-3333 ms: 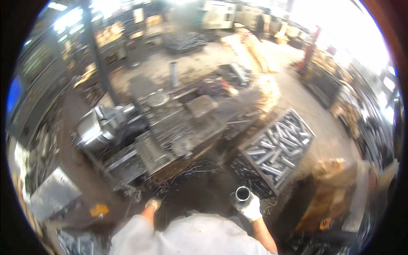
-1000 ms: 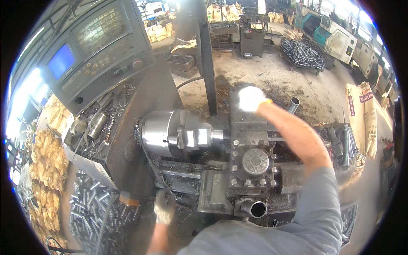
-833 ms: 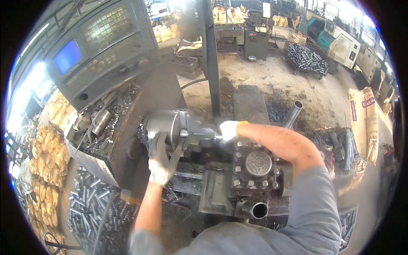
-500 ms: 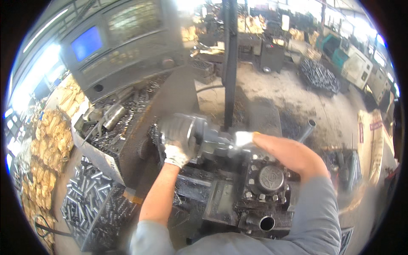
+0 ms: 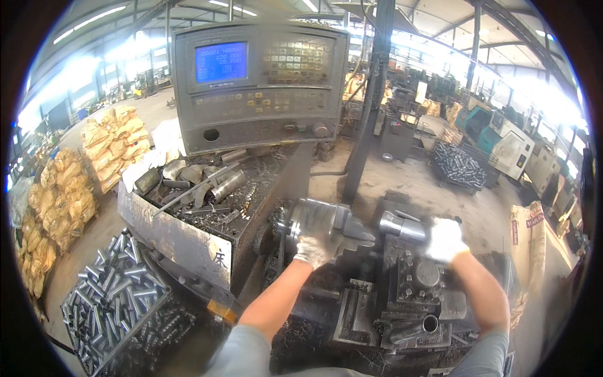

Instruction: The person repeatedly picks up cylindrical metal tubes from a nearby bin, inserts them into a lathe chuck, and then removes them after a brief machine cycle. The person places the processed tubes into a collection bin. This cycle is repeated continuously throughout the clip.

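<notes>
My left hand, in a white work glove, is at the near side of the lathe chuck. Its fingers are smeared by motion, so their grip does not show. Stepped jaws stick out of the chuck toward the right. My right hand, also gloved and blurred, closes round the right end of a shiny metal tube. That tube lies sideways above the far side of the tool post, its other end facing the chuck jaws across a gap.
A control panel with a blue screen stands beyond the chip-covered metal tray. At lower left a bin of cut tubes sits beside the machine. A dark upright post rises behind the chuck. Another hollow tube lies near me.
My right hand has moved from the chuck jaws to the right, and the tube now shows beside it. My left hand stays at the chuck. The view has swung left and up.
</notes>
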Action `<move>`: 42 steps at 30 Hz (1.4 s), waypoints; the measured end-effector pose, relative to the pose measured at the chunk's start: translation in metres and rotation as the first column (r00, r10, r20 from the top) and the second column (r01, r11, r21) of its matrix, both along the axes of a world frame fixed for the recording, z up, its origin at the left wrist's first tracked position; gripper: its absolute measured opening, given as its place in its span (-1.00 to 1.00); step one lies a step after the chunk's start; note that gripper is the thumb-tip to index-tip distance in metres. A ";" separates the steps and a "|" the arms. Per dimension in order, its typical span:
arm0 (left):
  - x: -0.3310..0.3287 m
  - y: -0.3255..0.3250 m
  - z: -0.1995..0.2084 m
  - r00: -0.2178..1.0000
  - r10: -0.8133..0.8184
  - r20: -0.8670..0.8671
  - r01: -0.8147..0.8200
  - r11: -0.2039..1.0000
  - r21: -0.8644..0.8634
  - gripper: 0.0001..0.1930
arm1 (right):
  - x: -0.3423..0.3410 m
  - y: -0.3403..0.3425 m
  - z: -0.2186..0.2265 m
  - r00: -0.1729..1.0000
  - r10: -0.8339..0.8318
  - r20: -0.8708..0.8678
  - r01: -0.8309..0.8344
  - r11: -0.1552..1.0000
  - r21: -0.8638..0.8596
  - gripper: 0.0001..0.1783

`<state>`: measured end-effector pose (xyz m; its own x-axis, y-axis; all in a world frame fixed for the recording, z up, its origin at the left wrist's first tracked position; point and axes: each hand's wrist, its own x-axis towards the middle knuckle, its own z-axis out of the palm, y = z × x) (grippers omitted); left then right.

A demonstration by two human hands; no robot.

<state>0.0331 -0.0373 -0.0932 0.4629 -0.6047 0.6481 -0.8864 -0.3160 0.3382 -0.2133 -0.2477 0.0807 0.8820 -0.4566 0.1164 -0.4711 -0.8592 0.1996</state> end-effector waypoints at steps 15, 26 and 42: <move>-0.199 0.058 -0.113 -0.550 -0.333 -0.766 -0.180 0.943 -0.281 -0.65 | -0.126 0.185 -0.230 0.840 -0.543 -0.018 -0.010 -0.049 0.999 -0.15; -0.188 0.081 -0.124 -0.263 -0.400 -0.878 -0.022 0.912 -0.409 -0.56 | -0.420 0.197 -0.286 0.626 -0.762 -0.166 0.218 -0.034 0.975 -0.42; -0.178 0.080 -0.105 -0.432 -0.367 -0.824 0.090 0.891 -0.444 -0.42 | -0.329 0.073 -0.229 0.721 -0.433 0.541 0.120 0.847 0.517 -0.28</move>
<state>-0.1446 0.0427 -0.1983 0.3268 -0.8814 -0.3411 0.6583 -0.0466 0.7513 -0.5427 -0.1744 -0.1487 0.5020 -0.8043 0.3178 -0.5793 -0.5856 -0.5669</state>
